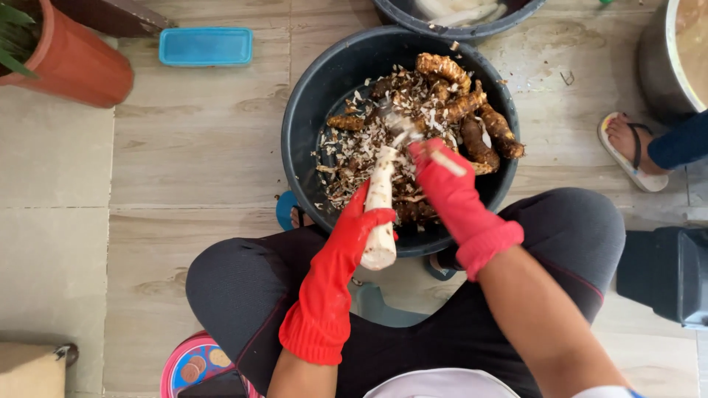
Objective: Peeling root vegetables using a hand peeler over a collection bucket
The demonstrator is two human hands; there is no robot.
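A seated person's left hand (363,225), in a red rubber glove, closes round a peeled white cassava root (380,210) held over the near rim of a dark plastic basin (302,140), its long axis pointing away into the tub. The gloved right hand (442,173), fingers curled round a blurred peeling blade (402,127), works at the root's far tip; about seven unpeeled brown roots (472,118) lie among the peelings

The blade in the right hand (442,173) was motion-blurred. A second tub (457,22) and a metal pot (675,59) were cut off by the top edge; another person's foot (634,147) showed only partly.
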